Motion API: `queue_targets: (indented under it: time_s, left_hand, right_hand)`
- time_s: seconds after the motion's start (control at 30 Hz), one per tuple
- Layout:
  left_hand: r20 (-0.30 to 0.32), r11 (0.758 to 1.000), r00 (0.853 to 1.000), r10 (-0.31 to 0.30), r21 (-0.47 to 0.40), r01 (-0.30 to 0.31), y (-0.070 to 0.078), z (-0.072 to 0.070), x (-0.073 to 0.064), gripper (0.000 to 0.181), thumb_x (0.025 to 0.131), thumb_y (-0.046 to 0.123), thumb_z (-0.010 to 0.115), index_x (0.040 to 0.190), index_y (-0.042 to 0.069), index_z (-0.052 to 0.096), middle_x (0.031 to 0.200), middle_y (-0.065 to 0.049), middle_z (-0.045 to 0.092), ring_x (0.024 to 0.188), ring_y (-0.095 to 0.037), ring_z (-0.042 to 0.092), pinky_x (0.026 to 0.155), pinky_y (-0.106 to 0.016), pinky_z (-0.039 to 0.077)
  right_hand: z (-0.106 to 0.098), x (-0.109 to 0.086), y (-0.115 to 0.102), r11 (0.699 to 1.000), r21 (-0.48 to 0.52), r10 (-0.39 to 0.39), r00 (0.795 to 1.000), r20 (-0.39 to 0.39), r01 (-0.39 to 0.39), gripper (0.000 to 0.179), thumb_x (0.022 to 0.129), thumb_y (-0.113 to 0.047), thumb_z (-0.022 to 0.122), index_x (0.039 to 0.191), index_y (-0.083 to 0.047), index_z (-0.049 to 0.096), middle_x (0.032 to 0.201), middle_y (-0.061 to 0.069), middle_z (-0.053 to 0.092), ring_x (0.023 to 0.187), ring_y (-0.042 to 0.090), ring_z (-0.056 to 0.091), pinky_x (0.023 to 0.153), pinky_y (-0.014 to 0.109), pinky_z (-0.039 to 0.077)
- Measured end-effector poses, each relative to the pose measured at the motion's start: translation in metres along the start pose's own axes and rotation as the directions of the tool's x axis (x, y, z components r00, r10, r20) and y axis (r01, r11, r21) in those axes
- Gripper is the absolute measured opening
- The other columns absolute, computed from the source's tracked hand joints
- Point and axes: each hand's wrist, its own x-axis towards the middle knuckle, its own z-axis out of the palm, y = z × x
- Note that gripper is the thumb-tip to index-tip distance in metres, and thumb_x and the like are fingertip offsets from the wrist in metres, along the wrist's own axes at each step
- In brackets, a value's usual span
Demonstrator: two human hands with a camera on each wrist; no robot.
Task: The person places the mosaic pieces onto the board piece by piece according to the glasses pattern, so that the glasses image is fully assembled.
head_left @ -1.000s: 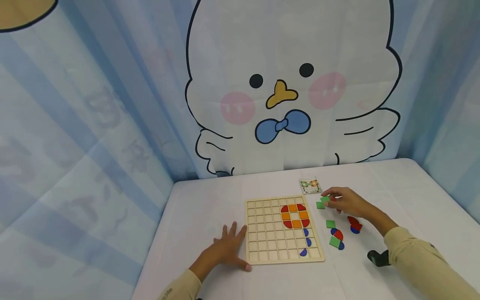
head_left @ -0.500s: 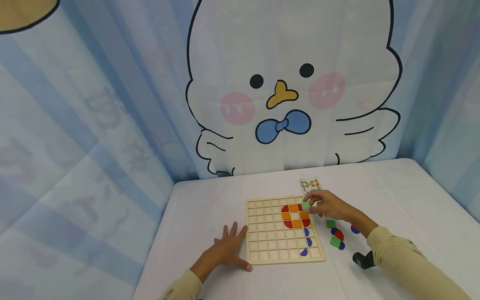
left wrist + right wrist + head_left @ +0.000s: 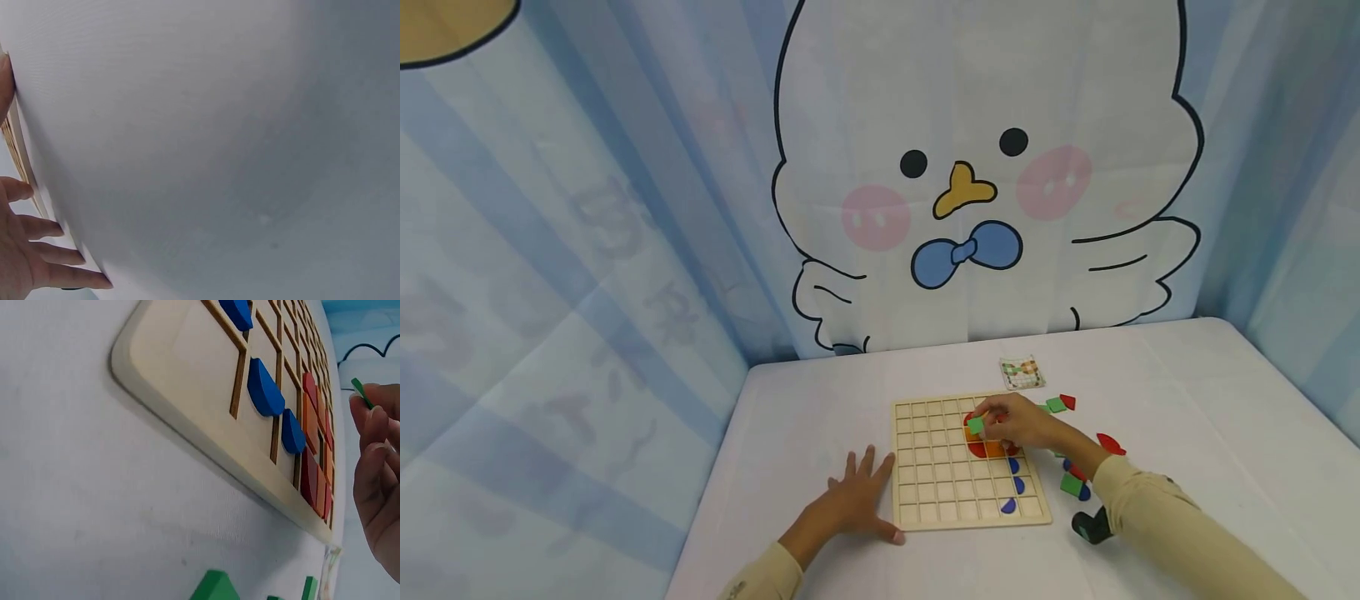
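Closest to us, a beige sleeve [image 3: 756,575] leads to the left hand [image 3: 857,496], its fingers spread on the white table [image 3: 820,400], the index finger and thumb at the left edge of the wooden grid board [image 3: 925,492], which they probably steady. Near the board's right side, three blue rounded pieces [image 3: 1018,485] lie spaced out in a column, each seemingly seated in its own cell. Beyond that edge, within easy reach we think, loose pieces lie on the cloth: a green square [image 3: 1072,484] just beside a small blue piece [image 3: 1084,492], and some red pieces [image 3: 1109,443]; the right forearm hides part of the group. Farther up, well apart from the left, the right hand [image 3: 1018,419] pinches a green tile [image 3: 975,425] between thumb and fingers; the right wrist view shows it raised and edge-on, presumably gripped so for control. It hangs over the red and orange pieces [image 3: 992,450], covering some of them. Past the board we see a patterned card [image 3: 1022,372], perhaps set there for viewing, then the blue-and-white curtain [image 3: 662,250]
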Motion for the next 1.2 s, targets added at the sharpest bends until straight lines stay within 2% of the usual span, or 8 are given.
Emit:
queue_targets:
  time_s: [0.07, 0.23, 0.3, 0.43, 0.67, 0.97, 1.1, 1.2]
  left_hand:
    - [-0.003, 1.000, 1.000, 0.005, -0.004, -0.005, 0.000, 0.000, 0.000, 0.122, 0.064, 0.064, 0.085, 0.160, 0.017, 0.027, 0.165, -0.026, 0.016, 0.147, -0.059, 0.015, 0.100, -0.081, 0.031]
    - [-0.010, 1.000, 1.000, 0.011, -0.004, -0.011, -0.001, 0.002, 0.000, 0.121, 0.064, 0.065, 0.084, 0.160, 0.017, 0.027, 0.166, -0.025, 0.015, 0.147, -0.059, 0.015, 0.100, -0.081, 0.030]
    - [-0.010, 1.000, 1.000, 0.010, 0.001, -0.010, -0.001, 0.003, 0.000, 0.121, 0.064, 0.066, 0.084, 0.160, 0.017, 0.027, 0.166, -0.025, 0.015, 0.147, -0.058, 0.015, 0.101, -0.081, 0.030]
    - [-0.008, 1.000, 1.000, 0.005, 0.007, -0.005, -0.001, 0.004, 0.000, 0.121, 0.064, 0.067, 0.083, 0.160, 0.018, 0.027, 0.166, -0.024, 0.015, 0.148, -0.058, 0.014, 0.101, -0.080, 0.030]
    - [-0.010, 1.000, 1.000, -0.003, 0.001, 0.003, 0.000, 0.003, -0.002, 0.120, 0.064, 0.066, 0.084, 0.160, 0.019, 0.027, 0.166, -0.023, 0.015, 0.148, -0.057, 0.014, 0.103, -0.079, 0.030]
    - [0.000, 1.000, 1.000, -0.001, 0.013, 0.001, 0.000, 0.000, -0.002, 0.119, 0.066, 0.066, 0.082, 0.160, 0.019, 0.026, 0.167, -0.022, 0.014, 0.149, -0.056, 0.014, 0.103, -0.079, 0.030]
    - [0.001, 1.000, 1.000, -0.001, 0.017, 0.001, -0.001, 0.001, -0.001, 0.120, 0.066, 0.067, 0.082, 0.160, 0.019, 0.026, 0.167, -0.022, 0.015, 0.149, -0.056, 0.014, 0.103, -0.079, 0.030]
    - [0.003, 1.000, 1.000, 0.004, 0.020, -0.004, -0.001, 0.002, 0.000, 0.120, 0.066, 0.066, 0.083, 0.160, 0.019, 0.026, 0.167, -0.022, 0.015, 0.149, -0.056, 0.014, 0.103, -0.079, 0.030]
  right_hand:
    - [0.005, 0.005, 0.001, 1.000, -0.020, -0.019, 1.000, -0.002, 0.019, 0.033, 0.092, -0.009, 0.070, 0.121, 0.005, 0.064, 0.084, 0.006, 0.065, 0.059, 0.012, 0.056, 0.053, 0.024, 0.046]
    - [0.018, 0.015, 0.003, 0.985, -0.164, -0.067, 0.997, -0.040, 0.060, 0.031, 0.090, -0.015, 0.073, 0.115, 0.002, 0.068, 0.084, -0.002, 0.064, 0.072, 0.006, 0.055, 0.069, 0.026, 0.049]
    - [0.022, 0.018, 0.002, 0.975, -0.218, -0.059, 0.997, -0.054, 0.046, 0.028, 0.090, -0.017, 0.074, 0.114, -0.002, 0.070, 0.082, -0.006, 0.063, 0.074, 0.005, 0.054, 0.072, 0.026, 0.048]
    - [0.030, 0.022, -0.002, 0.955, -0.296, -0.037, 0.997, -0.070, 0.015, 0.023, 0.090, -0.018, 0.075, 0.110, -0.007, 0.071, 0.079, -0.008, 0.063, 0.071, 0.006, 0.054, 0.070, 0.028, 0.048]
    - [0.037, 0.026, -0.009, 0.922, -0.387, -0.002, 0.996, -0.088, -0.033, 0.023, 0.086, -0.019, 0.078, 0.107, -0.012, 0.074, 0.097, -0.002, 0.072, 0.091, 0.014, 0.065, 0.082, 0.040, 0.054]
    - [0.036, 0.028, -0.012, 0.895, -0.442, 0.010, 0.994, -0.113, -0.059, 0.022, 0.085, -0.021, 0.080, 0.104, -0.014, 0.074, 0.099, -0.002, 0.069, 0.093, 0.015, 0.063, 0.083, 0.041, 0.053]
    - [0.035, 0.027, -0.011, 0.895, -0.441, 0.015, 0.994, -0.109, -0.062, 0.022, 0.085, -0.023, 0.080, 0.104, -0.014, 0.074, 0.100, -0.001, 0.068, 0.094, 0.016, 0.063, 0.084, 0.042, 0.053]
    - [0.033, 0.024, -0.010, 0.898, -0.437, 0.007, 0.996, -0.087, -0.045, 0.027, 0.086, -0.024, 0.079, 0.110, -0.013, 0.073, 0.103, -0.001, 0.068, 0.096, 0.016, 0.063, 0.086, 0.042, 0.053]
